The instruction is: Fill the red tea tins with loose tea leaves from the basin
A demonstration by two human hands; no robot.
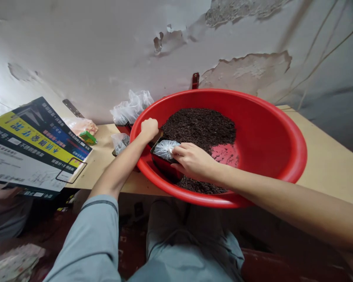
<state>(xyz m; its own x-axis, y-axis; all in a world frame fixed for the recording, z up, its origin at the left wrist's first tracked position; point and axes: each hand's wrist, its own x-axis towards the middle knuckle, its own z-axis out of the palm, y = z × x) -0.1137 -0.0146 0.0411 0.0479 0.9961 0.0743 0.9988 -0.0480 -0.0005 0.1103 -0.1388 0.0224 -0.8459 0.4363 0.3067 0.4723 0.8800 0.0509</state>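
Blue-grey sleeve (95, 231) nearest camera; beyond it, a box (165, 168) sits inside the left part of a red basin (270, 137), beside dark dry leaves (200, 125), presumably so spills stay contained. Right hand (191, 159) pinches the gathered neck of the box's plastic bag (164, 149), likely keeping it closed. Left hand (149, 128) curled at the basin's edge; cannot tell what it grips.
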